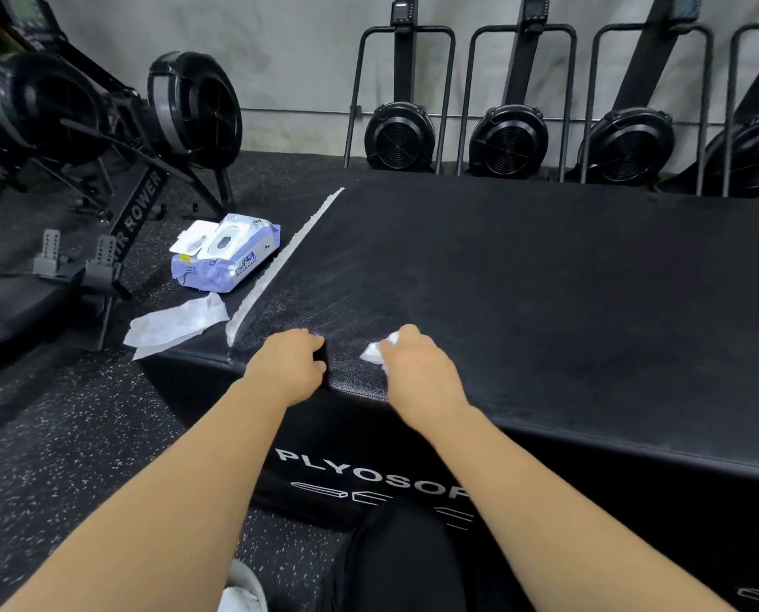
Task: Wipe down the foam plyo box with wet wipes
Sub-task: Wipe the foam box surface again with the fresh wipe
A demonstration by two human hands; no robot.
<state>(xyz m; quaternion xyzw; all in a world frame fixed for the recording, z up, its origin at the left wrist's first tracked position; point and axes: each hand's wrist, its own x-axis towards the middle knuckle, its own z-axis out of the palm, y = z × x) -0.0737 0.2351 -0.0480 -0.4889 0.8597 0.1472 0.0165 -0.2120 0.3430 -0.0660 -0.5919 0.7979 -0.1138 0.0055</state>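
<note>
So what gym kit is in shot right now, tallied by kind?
Foam plyo box: 1
Upright rowing machines at the wall: 4
Floor-standing rowing machines on the left: 2
Total: 7

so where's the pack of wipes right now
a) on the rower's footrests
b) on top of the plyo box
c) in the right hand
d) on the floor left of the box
d, the wipes pack lies on the speckled floor just left of the plyo box, lid flipped open; the right hand holds only a crumpled wipe.
</note>
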